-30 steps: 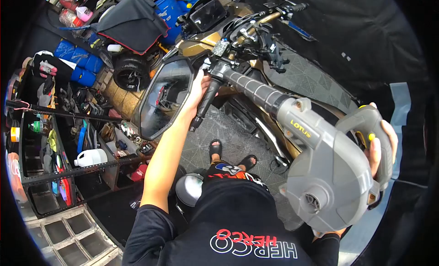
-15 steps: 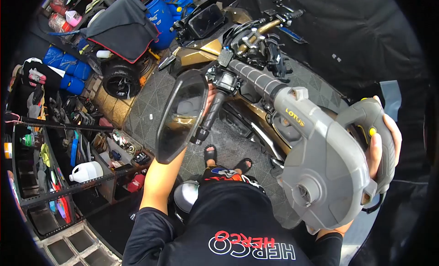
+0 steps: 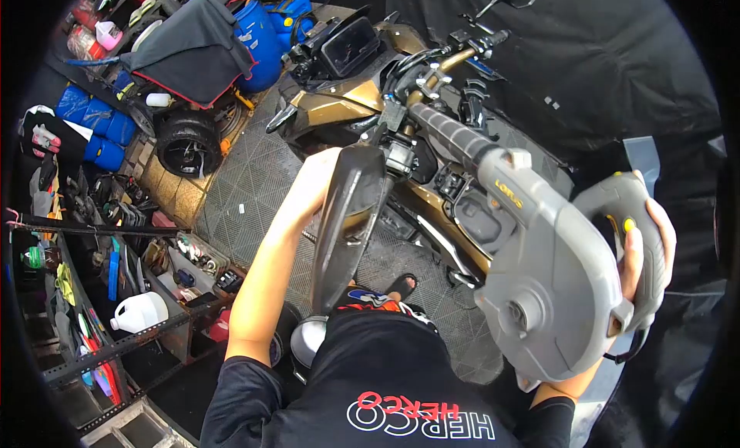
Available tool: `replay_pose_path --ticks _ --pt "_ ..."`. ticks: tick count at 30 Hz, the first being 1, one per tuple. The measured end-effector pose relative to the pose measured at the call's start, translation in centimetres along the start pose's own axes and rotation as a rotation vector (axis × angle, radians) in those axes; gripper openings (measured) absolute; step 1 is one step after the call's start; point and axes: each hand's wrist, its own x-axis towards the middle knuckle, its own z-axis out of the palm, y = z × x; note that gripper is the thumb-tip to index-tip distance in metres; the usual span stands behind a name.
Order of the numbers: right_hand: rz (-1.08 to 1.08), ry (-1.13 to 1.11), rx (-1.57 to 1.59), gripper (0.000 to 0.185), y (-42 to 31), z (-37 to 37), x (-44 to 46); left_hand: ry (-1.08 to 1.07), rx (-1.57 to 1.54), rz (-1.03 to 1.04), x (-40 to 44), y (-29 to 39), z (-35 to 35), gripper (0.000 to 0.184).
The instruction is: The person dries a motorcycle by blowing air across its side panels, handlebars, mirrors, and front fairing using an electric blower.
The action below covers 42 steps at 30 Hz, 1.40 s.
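Note:
A grey leaf blower (image 3: 551, 271) marked LOTUS fills the right side. My right hand (image 3: 647, 240) is closed round its handle, the thumb by a yellow button. The dark ribbed nozzle (image 3: 451, 136) points up and left toward the handlebar (image 3: 401, 151) of a gold and black motorcycle (image 3: 343, 105). Near the left end of that handlebar stands a black rear-view mirror (image 3: 351, 224), tilted, its face seen at a slant. My left hand (image 3: 327, 161) is beside the top of the mirror; its fingers are hidden behind it.
A shelf rack (image 3: 116, 344) with tools, bins and a white jug (image 3: 141, 312) stands on the left. Loose tyres (image 3: 189, 144), blue barrels (image 3: 258, 43) and a dark cloth (image 3: 189, 51) lie farther back. Black sheeting (image 3: 617, 63) hangs on the right.
The mirror appears farther right and turned more edge-on, now covering the handgrip. My left hand has moved up and around its top edge. The blower nozzle has shifted slightly right and down.

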Motion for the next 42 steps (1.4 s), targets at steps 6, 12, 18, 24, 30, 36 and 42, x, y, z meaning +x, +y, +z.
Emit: replay_pose_path --ticks 6,12,18,24,30,36,42 --pt "-0.732 -0.12 -0.473 0.051 -0.4 -2.4 -1.0 0.015 0.359 0.213 0.2 -2.0 0.3 0.035" --pt "-0.321 -0.229 -0.188 0.037 -3.9 -3.0 -3.5 0.039 0.263 0.251 -4.0 0.3 2.9 0.035" --pt "-0.401 -0.241 -0.451 0.031 -7.2 -3.2 -5.9 -0.126 0.118 -0.011 -6.2 -1.2 5.7 0.049" --pt "-0.479 -0.473 -0.49 0.035 -9.4 -5.8 -5.7 0.216 0.768 0.553 -7.2 -4.1 8.4 0.033" --pt "-0.318 -0.604 -0.553 0.036 -11.4 -4.3 -5.1 0.116 0.569 0.341 -7.4 -6.2 8.3 0.03" --pt "-0.361 -0.299 -0.595 0.022 -10.6 -2.4 -7.3 0.01 -0.076 0.06 -6.8 -8.5 8.3 0.052" --pt "-0.357 -0.241 -0.626 0.02 -11.4 -2.0 -7.5 -0.007 -0.046 0.134 -6.7 -3.3 7.1 0.06"
